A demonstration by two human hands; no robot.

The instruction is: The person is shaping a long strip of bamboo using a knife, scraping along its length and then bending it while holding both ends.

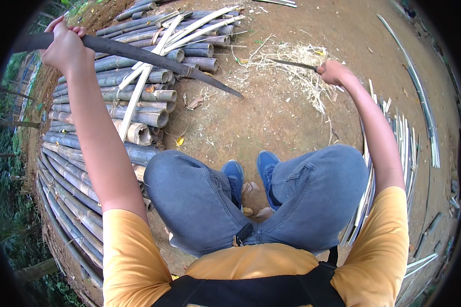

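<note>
My left hand (68,47) is raised at the upper left, its fingers wrapped round a long, dark split bamboo strip (138,54). The strip slants down to the right across the stacked poles and narrows to a point over the bare ground. At the upper right, my right hand (335,72) is closed on the handle of a knife (294,64). Its thin dark blade points left, above a heap of pale bamboo shavings (305,84). A gap separates the blade from the strip's tip.
Bamboo poles (148,118) lie stacked along my left, with pale split strips (135,102) across them. More split strips (403,148) lie on the ground at my right, and a long pole (420,97) farther out. My knees are bent over my blue shoes (233,174).
</note>
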